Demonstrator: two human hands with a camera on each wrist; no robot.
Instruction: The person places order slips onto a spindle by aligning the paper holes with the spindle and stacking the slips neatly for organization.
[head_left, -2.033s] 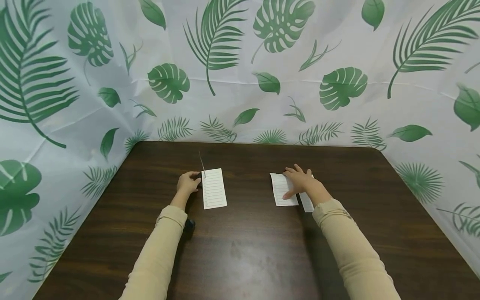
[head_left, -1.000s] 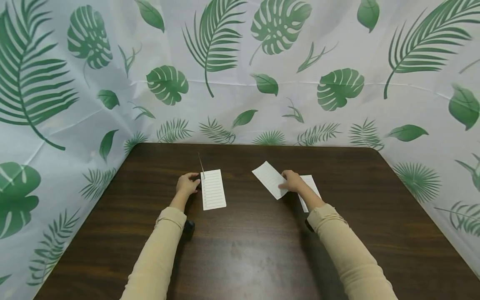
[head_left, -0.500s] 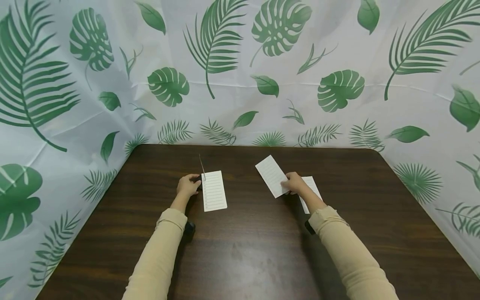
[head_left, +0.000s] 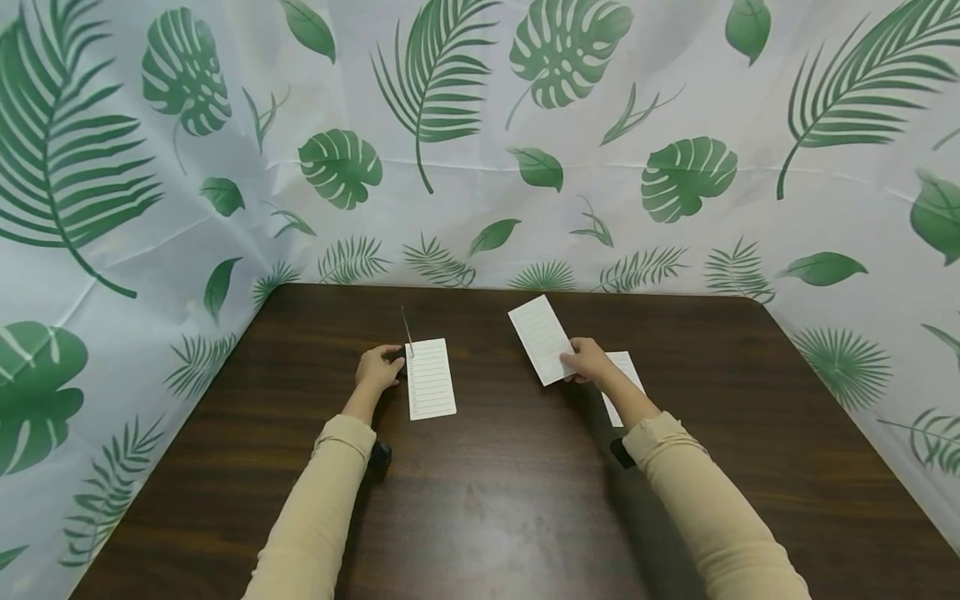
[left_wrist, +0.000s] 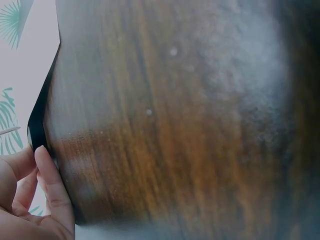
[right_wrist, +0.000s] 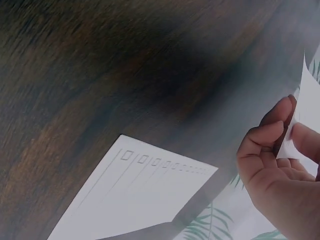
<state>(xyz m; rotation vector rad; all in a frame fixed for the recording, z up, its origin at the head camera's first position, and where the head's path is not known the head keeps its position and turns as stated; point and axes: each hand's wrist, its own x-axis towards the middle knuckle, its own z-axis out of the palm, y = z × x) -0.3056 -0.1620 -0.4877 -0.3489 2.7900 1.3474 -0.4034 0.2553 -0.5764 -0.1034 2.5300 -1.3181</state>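
Observation:
At left of the table, my left hand [head_left: 377, 368] pinches the black base [left_wrist: 38, 127] of a paper spike between thumb and fingers. Its thin metal pin [head_left: 407, 327] stands up through the upper left corner of a lined white sheet [head_left: 431, 379]. My right hand [head_left: 588, 362] pinches another lined sheet [head_left: 538, 337] by its lower right part, thumb on top, and this sheet is tilted and raised. Beneath the right wrist a third sheet [head_left: 627, 375] lies on the table, partly hidden; the right wrist view shows the small printed boxes on this sheet [right_wrist: 145, 182].
The dark wood table [head_left: 480, 500] runs back to a white cloth wall [head_left: 465, 200] printed with green leaves. Black wrist cameras sit at both cuffs, the left wrist camera [head_left: 380, 457] and the right wrist camera [head_left: 621, 452].
My right hand, first spread over the sheets, has gripped one, turned its far end leftward and lifted it away from the other. My left hand stays at the spike's base.

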